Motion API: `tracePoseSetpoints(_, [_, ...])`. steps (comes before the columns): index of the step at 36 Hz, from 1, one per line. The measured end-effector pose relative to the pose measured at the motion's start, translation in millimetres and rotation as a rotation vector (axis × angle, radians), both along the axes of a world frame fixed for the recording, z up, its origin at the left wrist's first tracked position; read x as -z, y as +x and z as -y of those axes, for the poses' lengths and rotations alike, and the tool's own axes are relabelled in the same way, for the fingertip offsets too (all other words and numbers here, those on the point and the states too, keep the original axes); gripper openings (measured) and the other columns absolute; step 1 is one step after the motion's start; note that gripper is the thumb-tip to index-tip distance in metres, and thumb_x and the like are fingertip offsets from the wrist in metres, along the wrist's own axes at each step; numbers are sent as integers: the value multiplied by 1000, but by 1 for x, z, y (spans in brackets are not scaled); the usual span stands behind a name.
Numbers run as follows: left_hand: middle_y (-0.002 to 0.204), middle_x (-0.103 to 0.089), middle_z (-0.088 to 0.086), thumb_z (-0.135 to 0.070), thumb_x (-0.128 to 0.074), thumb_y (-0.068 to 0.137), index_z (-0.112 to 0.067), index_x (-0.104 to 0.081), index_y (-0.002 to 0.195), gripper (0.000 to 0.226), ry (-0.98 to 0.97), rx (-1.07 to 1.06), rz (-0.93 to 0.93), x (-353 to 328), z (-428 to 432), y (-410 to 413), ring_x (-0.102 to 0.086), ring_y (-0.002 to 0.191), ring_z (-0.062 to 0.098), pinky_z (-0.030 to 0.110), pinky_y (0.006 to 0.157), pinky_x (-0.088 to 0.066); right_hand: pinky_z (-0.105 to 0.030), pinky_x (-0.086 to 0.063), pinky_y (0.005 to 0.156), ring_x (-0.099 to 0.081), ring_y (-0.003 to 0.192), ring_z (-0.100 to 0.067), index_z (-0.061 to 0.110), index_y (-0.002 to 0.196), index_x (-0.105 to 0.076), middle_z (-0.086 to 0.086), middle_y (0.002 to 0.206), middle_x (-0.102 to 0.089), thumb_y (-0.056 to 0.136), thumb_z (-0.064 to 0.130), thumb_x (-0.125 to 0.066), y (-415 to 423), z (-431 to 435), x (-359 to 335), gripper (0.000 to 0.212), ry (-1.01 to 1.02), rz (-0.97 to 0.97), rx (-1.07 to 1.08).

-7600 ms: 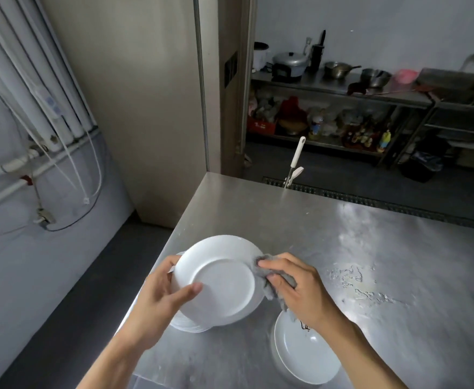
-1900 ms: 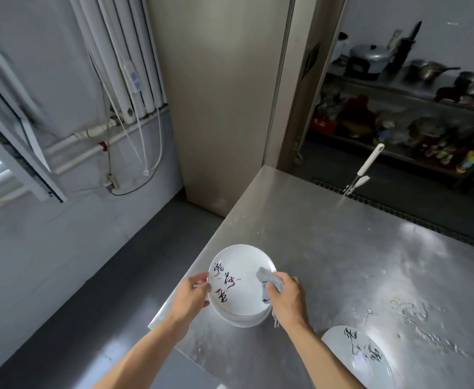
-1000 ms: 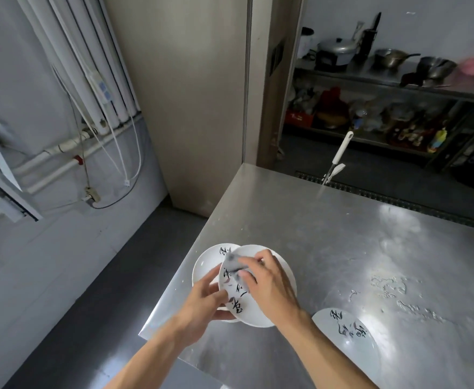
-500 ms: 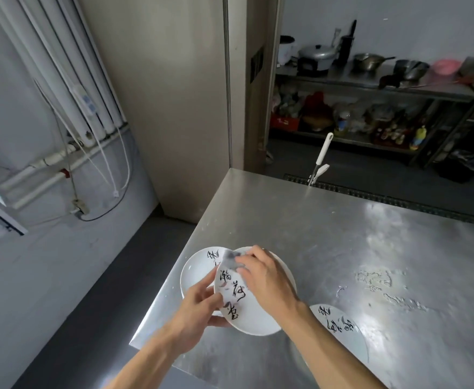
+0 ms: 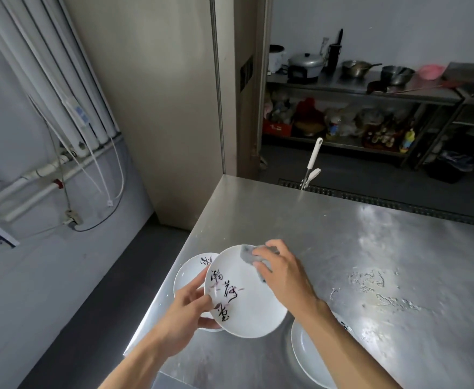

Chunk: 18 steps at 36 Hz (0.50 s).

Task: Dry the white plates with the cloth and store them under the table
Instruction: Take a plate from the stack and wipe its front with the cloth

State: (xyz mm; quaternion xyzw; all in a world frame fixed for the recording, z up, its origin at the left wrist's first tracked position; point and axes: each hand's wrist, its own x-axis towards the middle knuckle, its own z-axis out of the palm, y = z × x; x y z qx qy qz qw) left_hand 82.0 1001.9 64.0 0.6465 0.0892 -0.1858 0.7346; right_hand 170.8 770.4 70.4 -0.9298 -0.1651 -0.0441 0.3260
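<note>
Hands, two. The left hand (image 5: 191,307) pinches the near-left rim of the lifted plate (image 5: 247,307), thumb on the upper face, fingers beneath. The right hand (image 5: 283,273) has its fingers curled over the cloth (image 5: 248,253) and presses it against the far rim of that plate.

White plates, three in view.
1. The lifted plate: held tilted above the near-left corner of the steel table (image 5: 342,234), face up, black brush lettering down its left side.
2. The second plate (image 5: 188,272): on the table just left of and below the first, partly covered by it, lettering at its far rim. Whether others lie under it cannot be told.
3. The third plate (image 5: 308,355): on the table to the near right, partly hidden by the right forearm.

Cloth, one: grey, bunched.

Water patch (image 5: 370,284), one: spread over the tabletop to the right of the hands.

White-handled tool (image 5: 313,158), one: upright beyond the table's far edge.
</note>
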Motion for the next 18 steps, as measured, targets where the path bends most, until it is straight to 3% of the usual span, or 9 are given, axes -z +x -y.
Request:
tracePoseSetpoints(3, [131,-71,11,-6,-56,83,-51,-53,146,77,13,11,-28,-2,2,2,-71,115,36,55,85,-63,-32,-53,82,-62,93,-11,29,111,-71,9,108,-57,94,17,-65,2,2,-4,22,138,-86,-48])
tracePoseSetpoints(8, [113,-77,11,-28,-65,84,-48,-64,132,52,101,122,-94,-11,-1,7,-75,105,31,53,82,-65,-17,-46,79,-59,94,-5,27,111,-73,16,113,-55,95,13,-65,0,13,-12,23,107,-99,-222])
tracePoseSetpoints(12, [113,-75,13,-21,-62,93,-49,-62,137,52,121,153,-70,-10,1,8,-74,108,33,51,78,-65,-22,-48,79,-60,94,-10,27,112,-73,12,117,-56,95,16,-67,-2,15,-19,21,48,-24,-283])
tracePoseSetpoints(18, [115,-76,16,-9,-53,103,-44,-65,136,49,117,68,-25,-9,-6,8,-75,105,34,52,77,-65,-27,-51,86,-61,96,-9,23,115,-75,8,110,-61,96,14,-66,-9,37,-10,23,95,-92,-113])
